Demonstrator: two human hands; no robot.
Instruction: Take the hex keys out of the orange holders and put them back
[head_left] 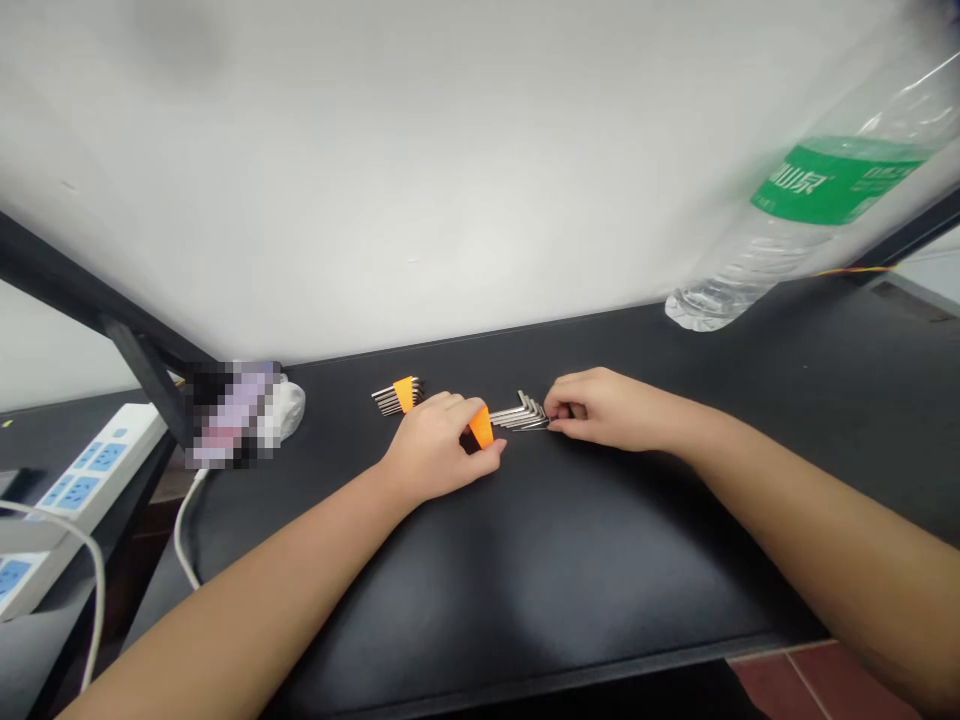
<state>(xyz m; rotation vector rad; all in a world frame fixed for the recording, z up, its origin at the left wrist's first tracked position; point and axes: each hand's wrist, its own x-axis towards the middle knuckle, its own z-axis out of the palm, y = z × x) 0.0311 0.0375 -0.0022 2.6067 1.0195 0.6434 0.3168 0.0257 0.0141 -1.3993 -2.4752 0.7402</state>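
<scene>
My left hand (442, 445) is closed around an orange hex key holder (481, 428), thumb on its near side. Several silver L-shaped hex keys (521, 412) stick out of the holder's right side, their bent ends toward my other hand. Fingers pinched, my right hand (589, 408) is at the end of one thin hex key (532, 429) nearest me. Whether that key still sits in the holder I cannot tell. Just beyond my left hand lies a second orange holder (405, 393) filled with smaller hex keys.
A large clear bottle with a green label (832, 180) stands at the back right of the black table (525, 570), by the white wall. On the left are a crumpled white plastic piece (283, 410), a blurred-out item, a white cable (180, 530) and a power strip (90, 480).
</scene>
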